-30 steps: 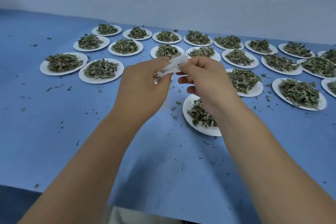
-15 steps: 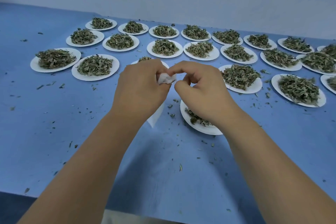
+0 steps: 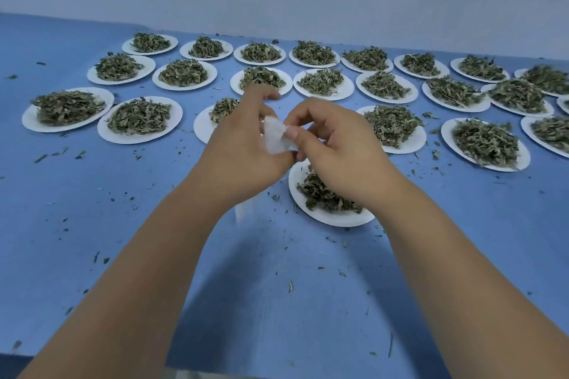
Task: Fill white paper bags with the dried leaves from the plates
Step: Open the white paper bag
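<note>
The blue tabletop point(image 3: 77, 209) carries rows of white plates point(image 3: 30, 120) heaped with dried leaves point(image 3: 67, 106). The nearest plate point(image 3: 326, 218) lies just under my wrists. My left grip point(image 3: 243, 148) and right grip point(image 3: 338, 148) both pinch the white paper bag point(image 3: 275, 135), held up between them above that plate. If I pull its mouth apart too hard, I reckon the thin paper could tear or slip free.

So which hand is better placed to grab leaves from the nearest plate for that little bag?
Probably the right hand. It sits over the nearest plate and its dried leaves, while the left hand is off to the side. Both pinch the white paper bag, so the left could hold it alone.
</note>
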A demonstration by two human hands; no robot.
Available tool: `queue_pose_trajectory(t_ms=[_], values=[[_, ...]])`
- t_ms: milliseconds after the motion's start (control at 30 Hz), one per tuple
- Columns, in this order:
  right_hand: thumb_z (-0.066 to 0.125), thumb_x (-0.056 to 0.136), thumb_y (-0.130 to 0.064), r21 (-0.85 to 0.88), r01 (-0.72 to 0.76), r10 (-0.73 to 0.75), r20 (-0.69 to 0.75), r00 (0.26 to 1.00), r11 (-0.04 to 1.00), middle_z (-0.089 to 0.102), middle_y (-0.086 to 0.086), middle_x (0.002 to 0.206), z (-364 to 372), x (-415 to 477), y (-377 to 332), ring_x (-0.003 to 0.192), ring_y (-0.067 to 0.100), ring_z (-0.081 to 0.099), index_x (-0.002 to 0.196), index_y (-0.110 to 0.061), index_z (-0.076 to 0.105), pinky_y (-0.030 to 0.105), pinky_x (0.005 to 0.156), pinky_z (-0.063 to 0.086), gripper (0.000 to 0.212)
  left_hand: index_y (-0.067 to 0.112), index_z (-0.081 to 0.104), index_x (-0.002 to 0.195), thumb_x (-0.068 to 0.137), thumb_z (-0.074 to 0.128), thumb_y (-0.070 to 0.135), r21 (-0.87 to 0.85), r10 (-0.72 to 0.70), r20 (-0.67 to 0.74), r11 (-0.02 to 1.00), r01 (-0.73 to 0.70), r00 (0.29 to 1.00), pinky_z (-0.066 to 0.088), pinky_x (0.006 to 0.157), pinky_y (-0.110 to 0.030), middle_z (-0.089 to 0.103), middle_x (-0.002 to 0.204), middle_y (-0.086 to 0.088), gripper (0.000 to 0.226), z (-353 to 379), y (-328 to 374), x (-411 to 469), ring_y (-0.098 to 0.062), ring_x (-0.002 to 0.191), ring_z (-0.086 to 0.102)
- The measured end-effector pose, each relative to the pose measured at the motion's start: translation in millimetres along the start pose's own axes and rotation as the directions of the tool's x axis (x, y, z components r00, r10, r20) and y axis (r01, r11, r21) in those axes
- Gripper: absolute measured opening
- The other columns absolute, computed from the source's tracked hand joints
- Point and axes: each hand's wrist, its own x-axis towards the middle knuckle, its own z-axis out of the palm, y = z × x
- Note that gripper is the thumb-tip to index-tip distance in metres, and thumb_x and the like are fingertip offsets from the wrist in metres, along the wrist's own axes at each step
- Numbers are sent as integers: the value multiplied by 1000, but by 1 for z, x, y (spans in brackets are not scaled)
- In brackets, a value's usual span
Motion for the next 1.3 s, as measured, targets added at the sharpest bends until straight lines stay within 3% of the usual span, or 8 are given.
queue_pose_trajectory(t_ms=[100,200,367,600,733,967,1167,1300], values=[[64,96,-13,131,4,5,-65,998,991,69,-13,80,-2,2,-1,68,13,70,91,-25,65,21,65,51,13,55,31,136,72,81,31,-82,-72,128,993,83,989,49,65,-16,51,116,22,84,0,-3,2,8,92,56],[68,95,-12,193,1,11,-62,998,981,72,-13,89,-4,4,-1,75,9,72,96,-25,69,16,63,49,13,47,43,126,77,77,22,-66,-86,41,994,89,995,53,66,-26,59,105,13,64,-1,-8,7,0,86,59],[78,85,-26,-63,20,-30,-159,987,998,58,-30,103,0,8,3,63,6,62,105,-33,60,12,65,44,28,46,44,121,80,73,25,22,-73,28,997,73,997,46,60,-20,60,103,14,55,-5,-19,20,-5,86,59],[78,84,-14,-83,57,-61,-50,997,995,65,-25,87,17,17,3,62,7,59,86,-24,69,6,62,38,14,40,50,118,75,68,29,6,-17,57,1000,17,998,44,61,-12,62,100,16,48,-3,-37,33,1,91,58],[69,85,-7,-107,-11,31,189,981,994,53,-20,61,8,27,2,49,6,44,78,-26,60,11,53,35,23,41,43,91,73,70,20,68,67,87,995,-73,994,38,54,-27,54,84,13,39,-2,-46,38,-4,74,52],[68,88,-13,-166,-67,130,406,905,984,57,-5,68,-1,30,2,54,5,46,88,-7,66,21,52,37,7,37,52,100,63,70,19,85,112,125,989,-123,986,47,56,-30,59,88,12,46,-1,-40,33,-4,77,56],[71,93,-24,-52,-162,166,499,850,985,73,-15,74,-6,26,5,66,5,69,103,-23,70,13,57,44,11,27,59,123,60,77,22,391,284,53,876,-281,957,48,80,-37,65,108,9,66,1,-30,33,-19,99,58],[69,94,-15,6,-95,82,456,886,995,71,-16,70,-12,21,9,57,0,65,90,-35,69,9,53,41,20,28,62,105,62,61,23,261,263,47,928,-266,964,52,64,-39,65,81,8,43,13,-26,27,-20,75,60]])
